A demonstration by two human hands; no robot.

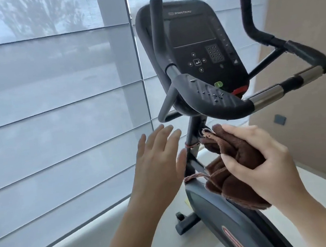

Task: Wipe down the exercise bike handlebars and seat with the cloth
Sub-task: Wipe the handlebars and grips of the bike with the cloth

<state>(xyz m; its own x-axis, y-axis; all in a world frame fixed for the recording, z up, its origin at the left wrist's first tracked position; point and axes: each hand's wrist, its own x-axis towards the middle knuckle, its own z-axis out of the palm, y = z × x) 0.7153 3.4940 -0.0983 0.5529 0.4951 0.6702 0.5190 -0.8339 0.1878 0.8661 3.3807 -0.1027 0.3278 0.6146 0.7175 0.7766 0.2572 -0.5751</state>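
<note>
Under the handlebars, right hand [269, 162]: sat at 4 o'clock of the frame, back of the hand up, thumb and curled fingers clamped round the bunched brown cloth [234, 155].
Cloth: wadded in that fist, one frayed corner poking toward 10 o'clock and just beside the bike's mast [193, 133]; I could not tell whether it touched. A looser fold hung out at the fist's 6 o'clock.
Left hand [159, 160]: hovered at 7 o'clock of the mast, palm turned toward the bike, fingers straight and slightly spread, pointing to 1 o'clock; it held nothing.
Handlebars [214, 103]: black padded grips, one horn rising at 12 o'clock, another at 2 o'clock, with chrome sections running toward 3 o'clock.
Console [193, 34]: dark screen; a logo and word line ran along its top edge, too blurred to read.
Keys: an enter-arrow key ringed by round buttons, a number pad at its 3 o'clock.
Green button [218, 84]: at the console's 6 o'clock, a red strip [239, 90] just beside it.
Blinds [48, 98]: pale, translucent, filling the 9 o'clock side.
</note>
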